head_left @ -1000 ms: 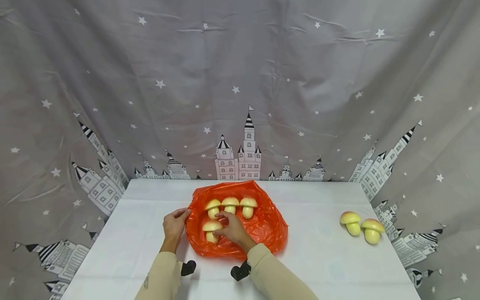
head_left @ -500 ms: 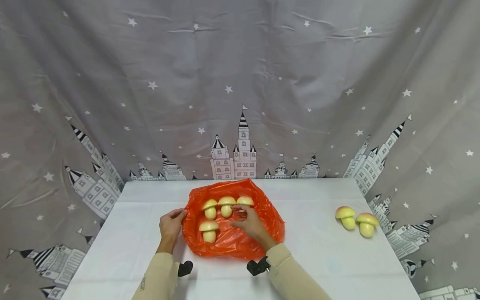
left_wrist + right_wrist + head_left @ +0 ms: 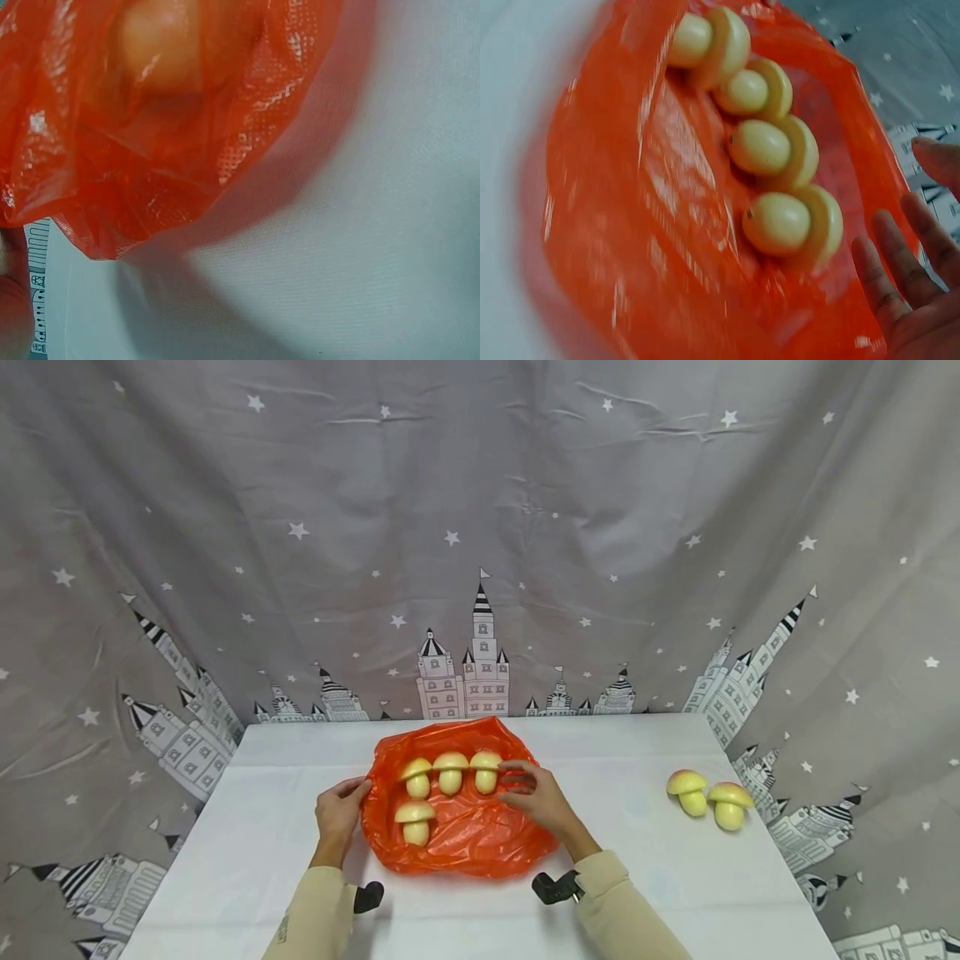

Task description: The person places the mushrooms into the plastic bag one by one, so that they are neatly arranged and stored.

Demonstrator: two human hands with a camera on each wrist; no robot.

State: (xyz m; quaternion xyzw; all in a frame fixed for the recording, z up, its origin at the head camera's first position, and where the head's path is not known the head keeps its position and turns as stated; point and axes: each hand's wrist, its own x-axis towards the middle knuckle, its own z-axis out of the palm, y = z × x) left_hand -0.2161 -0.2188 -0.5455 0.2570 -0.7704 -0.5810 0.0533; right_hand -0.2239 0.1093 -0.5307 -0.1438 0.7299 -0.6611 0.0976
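A red plastic bag (image 3: 487,839) lies spread wide on the white table. Inside are several toy mushrooms with yellowish caps: three in a row at the back, such as the middle one (image 3: 450,774), and one mushroom (image 3: 416,833) at the front left. My left hand (image 3: 337,812) pinches the bag's left rim between thumb and fingers. Over the bag's right side hovers my right hand (image 3: 543,797), beside the rightmost mushroom (image 3: 486,774). In the right wrist view, the fingers of that right hand (image 3: 922,292) are spread and hold nothing.
Two more mushrooms, one (image 3: 687,792) leaning close to the other (image 3: 730,806), lie on the right side of the white table (image 3: 630,860). A grey curtain (image 3: 465,527) printed with castles and stars hangs behind the table's back edge.
My right hand has moved from the front left mushroom across the bag to its right side. That mushroom stays in place. The left hand keeps its grip on the rim.
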